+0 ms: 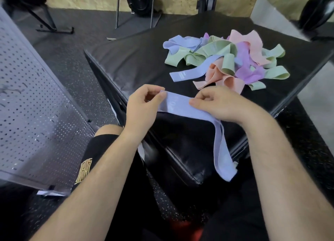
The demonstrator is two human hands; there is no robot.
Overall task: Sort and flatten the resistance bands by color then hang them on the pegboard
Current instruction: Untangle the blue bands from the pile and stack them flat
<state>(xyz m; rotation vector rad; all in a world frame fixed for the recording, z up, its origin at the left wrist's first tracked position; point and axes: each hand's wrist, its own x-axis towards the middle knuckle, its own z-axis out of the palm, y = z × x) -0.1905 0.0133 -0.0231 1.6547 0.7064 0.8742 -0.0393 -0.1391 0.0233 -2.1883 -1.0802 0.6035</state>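
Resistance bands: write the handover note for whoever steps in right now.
Left hand pinches one end of a lavender-blue band; right hand pinches it further along; its tail hangs over the edge of the black pad.
Mixed pile of blue, green, pink and purple bands lies unsorted on the pad.
Pegboard at the left: no bands seen on it.
Left: sort, flatten, hang everything.

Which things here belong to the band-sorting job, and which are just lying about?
Job: lavender band, pinched by left hand and right hand; tangled band pile; pegboard; black padded platform under the pile.
Lying about: round black machine; black floor stand.
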